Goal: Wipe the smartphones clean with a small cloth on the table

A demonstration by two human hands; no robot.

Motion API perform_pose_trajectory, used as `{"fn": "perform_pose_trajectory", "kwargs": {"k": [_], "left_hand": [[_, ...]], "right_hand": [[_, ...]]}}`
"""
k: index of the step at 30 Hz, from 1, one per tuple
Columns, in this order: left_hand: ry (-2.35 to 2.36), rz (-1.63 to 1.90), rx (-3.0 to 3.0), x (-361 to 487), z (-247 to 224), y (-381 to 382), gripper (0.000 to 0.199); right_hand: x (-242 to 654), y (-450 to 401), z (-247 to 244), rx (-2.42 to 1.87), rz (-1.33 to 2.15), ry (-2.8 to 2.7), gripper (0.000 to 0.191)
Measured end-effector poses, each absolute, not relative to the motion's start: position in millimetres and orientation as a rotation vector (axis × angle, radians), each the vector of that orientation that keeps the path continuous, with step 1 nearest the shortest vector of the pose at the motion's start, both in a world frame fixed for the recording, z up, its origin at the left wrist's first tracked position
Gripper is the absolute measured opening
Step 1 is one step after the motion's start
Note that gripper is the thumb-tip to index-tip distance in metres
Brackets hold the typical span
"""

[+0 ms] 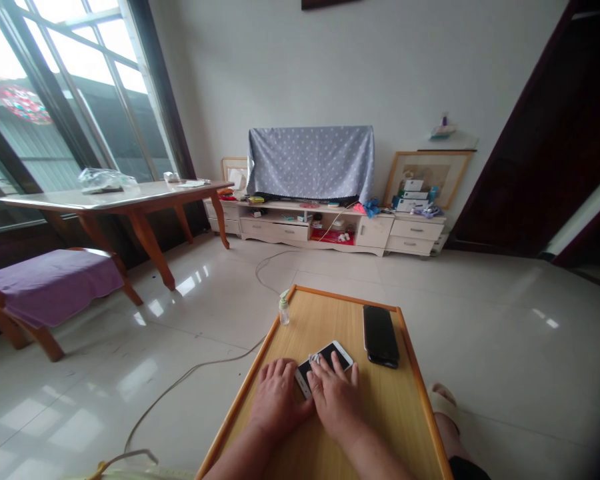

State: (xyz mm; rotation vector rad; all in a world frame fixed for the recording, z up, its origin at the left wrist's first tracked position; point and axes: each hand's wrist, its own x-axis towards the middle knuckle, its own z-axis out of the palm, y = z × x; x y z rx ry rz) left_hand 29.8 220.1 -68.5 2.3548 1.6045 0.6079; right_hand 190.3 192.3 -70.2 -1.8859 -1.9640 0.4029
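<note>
Resting side by side, my left hand [277,400] and my right hand [336,403] lie together on a slim white smartphone [330,355], its dark screen facing up. My left fingertips touch its lower corner, and my right hand spreads across its lower edge. I cannot tell whether either hand is gripping it. The phone lies on a light wooden board with an orange edge [347,298]. Just to its right lies a black rectangular phone in a dark case [380,335]. Near the board's far left corner stands a small clear plastic pump bottle [284,310] with a green top, holding some clear liquid. Across the room, a long cream wooden cabinet [375,233] has stacked white boxes [413,197] on top and a red item [333,237] in its open shelf. A crumpled clear plastic bag [105,179] lies on a wooden table [180,195] by the window.
</note>
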Motion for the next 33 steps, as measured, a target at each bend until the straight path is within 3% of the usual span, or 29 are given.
{"fn": "perform_pose_trajectory", "kwargs": {"k": [7,12,21,26,33], "left_hand": [[1.580,0.536,2.368,22.8,-72.0,222.4,0.035],[1.591,0.584,2.349,24.6,-70.5,221.7,0.032],[1.600,0.635,2.328,27.8,-67.5,219.2,0.051],[1.616,0.616,2.318,27.5,-65.2,217.9,0.051],[1.620,0.611,2.337,28.2,-67.6,218.8,0.045]], "right_hand": [[163.6,175.2,-67.1,-1.626,0.463,-2.066,0.045],[173.1,187.7,-72.5,-1.698,0.409,-2.051,0.047],[204.2,220.5,-87.3,-2.017,0.207,-1.925,0.049],[221.8,224.0,-94.8,-2.158,0.124,-1.840,0.058],[194.6,182.1,-103.8,-1.950,0.202,-2.014,0.056]]}}
